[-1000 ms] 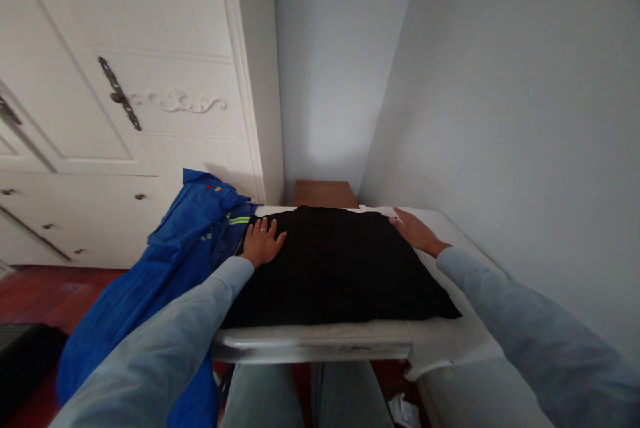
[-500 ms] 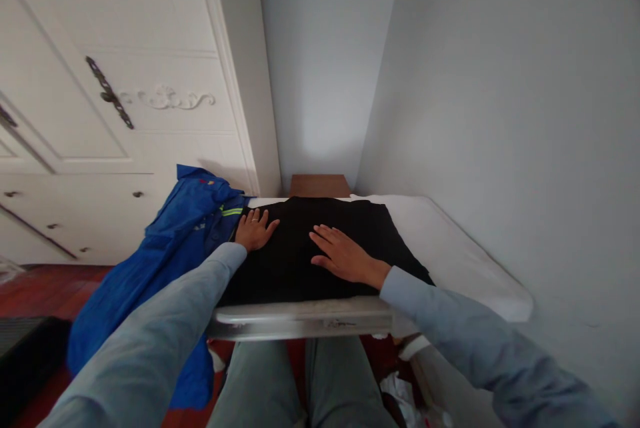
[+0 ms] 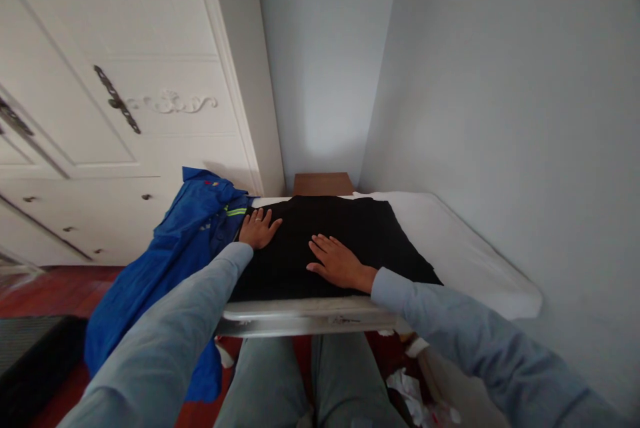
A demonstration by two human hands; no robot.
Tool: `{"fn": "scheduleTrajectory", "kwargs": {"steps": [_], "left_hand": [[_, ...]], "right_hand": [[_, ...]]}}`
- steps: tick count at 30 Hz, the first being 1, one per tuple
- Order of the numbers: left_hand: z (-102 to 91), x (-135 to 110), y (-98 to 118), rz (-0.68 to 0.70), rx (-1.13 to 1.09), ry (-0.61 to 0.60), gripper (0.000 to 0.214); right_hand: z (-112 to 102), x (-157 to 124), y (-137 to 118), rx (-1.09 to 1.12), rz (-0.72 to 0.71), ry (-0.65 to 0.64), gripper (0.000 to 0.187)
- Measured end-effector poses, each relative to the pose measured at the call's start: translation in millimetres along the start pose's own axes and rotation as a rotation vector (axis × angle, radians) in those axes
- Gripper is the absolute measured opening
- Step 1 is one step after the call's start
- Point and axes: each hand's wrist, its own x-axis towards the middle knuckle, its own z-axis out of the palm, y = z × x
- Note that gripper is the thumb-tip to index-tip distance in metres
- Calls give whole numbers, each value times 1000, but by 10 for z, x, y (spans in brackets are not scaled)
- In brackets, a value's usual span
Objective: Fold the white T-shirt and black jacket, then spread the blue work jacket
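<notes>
A black folded garment (image 3: 350, 228) lies on a small white table (image 3: 305, 313) in front of me. My left hand (image 3: 257, 228) rests flat on the garment's far left corner, fingers spread, a ring on one finger. My right hand (image 3: 337, 260) lies flat on the middle of the black cloth, fingers stretched towards the left. Neither hand holds anything. A blue work jacket (image 3: 175, 261) with a yellow-green stripe hangs off the table's left side, just beside my left hand.
A white cloth (image 3: 450, 248) covers the table's right part against the grey wall. A white wardrobe (image 3: 125, 115) with dark handles stands at left. A brown wooden piece (image 3: 323, 183) sits behind the table. Crumpled paper (image 3: 415, 398) lies on the red floor below.
My right hand has moved from the garment's far right edge to its middle and drawn slightly nearer. The left hand has stayed on the left corner. The view has shifted a little.
</notes>
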Motion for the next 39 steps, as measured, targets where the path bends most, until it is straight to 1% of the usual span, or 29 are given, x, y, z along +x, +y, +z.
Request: {"fn": "scheduleTrajectory", "kwargs": {"steps": [6, 9, 13, 18, 21, 23, 25, 28, 30, 31, 35, 37, 39], "left_hand": [[-16, 19, 11, -33, -4, -7, 71], [-38, 11, 35, -44, -7, -12, 74], [-54, 4, 53, -49, -6, -18, 76], [-50, 11, 37, -47, -5, -17, 75], [-46, 10, 29, -34, -5, -11, 71], [-44, 9, 29, -28, -6, -11, 70], [-43, 11, 30, -31, -9, -14, 72], [-44, 16, 31, -34, -16, -17, 74], [-51, 17, 30, -26, -20, -13, 72], [-56, 16, 29, -22, -32, -8, 71], [-87, 9, 34, -23, -100, 2, 69], [-101, 1, 44, -31, -116, 4, 69], [-109, -13, 60, -42, -137, 13, 68]], "right_hand": [[-95, -589, 355, -9, 131, -17, 75], [-125, -839, 516, -39, 165, -11, 77], [-151, -1127, 665, -76, 208, 5, 78], [-149, -1476, 826, -70, 323, 24, 78], [-154, -1702, 950, -15, 377, 75, 76], [-178, -1838, 1030, 57, 444, 150, 75], [-234, -1935, 1090, 167, 544, 234, 73], [-384, -1977, 1128, 423, 726, 325, 68], [-506, -1939, 1132, 633, 835, 345, 64], [-564, -1906, 1136, 736, 870, 335, 60], [-735, -1709, 1207, 1098, 933, 183, 41], [-783, -1579, 1267, 1244, 992, 100, 36], [-818, -1433, 1325, 1350, 1055, 52, 35]]}}
